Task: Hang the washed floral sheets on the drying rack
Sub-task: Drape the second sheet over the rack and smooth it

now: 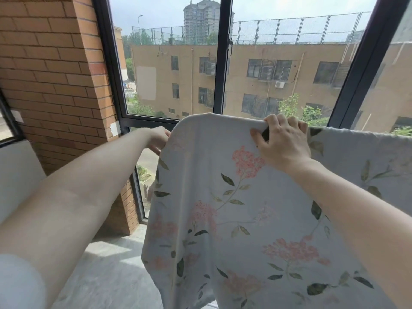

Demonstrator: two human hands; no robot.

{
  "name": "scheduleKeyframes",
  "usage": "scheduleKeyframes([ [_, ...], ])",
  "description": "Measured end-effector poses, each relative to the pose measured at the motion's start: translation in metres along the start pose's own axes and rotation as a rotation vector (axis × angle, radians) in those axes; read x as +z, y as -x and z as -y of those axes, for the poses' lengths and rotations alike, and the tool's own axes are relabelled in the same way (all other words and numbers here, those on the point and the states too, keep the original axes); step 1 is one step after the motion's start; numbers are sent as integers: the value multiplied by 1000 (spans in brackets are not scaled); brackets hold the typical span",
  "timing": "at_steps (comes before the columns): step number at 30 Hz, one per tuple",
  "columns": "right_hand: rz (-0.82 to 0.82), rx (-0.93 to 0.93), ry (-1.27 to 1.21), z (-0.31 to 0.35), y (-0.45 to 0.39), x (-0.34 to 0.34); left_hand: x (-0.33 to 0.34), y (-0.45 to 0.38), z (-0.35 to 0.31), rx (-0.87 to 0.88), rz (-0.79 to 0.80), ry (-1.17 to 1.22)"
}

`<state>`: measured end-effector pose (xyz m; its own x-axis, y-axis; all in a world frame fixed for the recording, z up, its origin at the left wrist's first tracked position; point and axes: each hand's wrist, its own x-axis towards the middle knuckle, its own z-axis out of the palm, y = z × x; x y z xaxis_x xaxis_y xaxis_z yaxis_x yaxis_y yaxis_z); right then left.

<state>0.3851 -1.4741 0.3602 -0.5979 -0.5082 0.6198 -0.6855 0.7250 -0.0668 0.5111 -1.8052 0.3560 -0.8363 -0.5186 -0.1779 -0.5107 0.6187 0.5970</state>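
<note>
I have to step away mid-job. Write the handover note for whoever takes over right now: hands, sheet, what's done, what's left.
Left hand: grips the left edge of the sheet, near its top corner; fingers partly hidden behind the fabric.
Right hand: fingers curled over the sheet's top fold, pinching it.
Sheet: draped over something at the top fold and hanging down in front of the window; the rack itself is hidden under the fabric. It extends off to the right.
Done: sheet is up and over.
Left: probably pull the left end flat and smooth the fold. Whether more sheets remain is not visible.
</note>
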Motion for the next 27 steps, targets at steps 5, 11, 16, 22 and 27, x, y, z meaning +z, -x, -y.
scheduleKeyframes([
  [5, 2, 8, 4, -1, 0, 2, -22, 11, -32, 131, -230, 260],
  [11, -8, 9, 2, 3, -1, 6, 5, 60, -89, 526, -277, -34],
  [16, 9, -1, -13, 5, 0, 3, 37, 62, -86, 588, -454, -443],
  [22, 29, -57, -32, -30, 11, -13, 41, 56, -87, 617, -481, -388],
  [27, -33, 108, -3, -101, 37, -33, 39, 55, -82, 595, -502, -364],
])
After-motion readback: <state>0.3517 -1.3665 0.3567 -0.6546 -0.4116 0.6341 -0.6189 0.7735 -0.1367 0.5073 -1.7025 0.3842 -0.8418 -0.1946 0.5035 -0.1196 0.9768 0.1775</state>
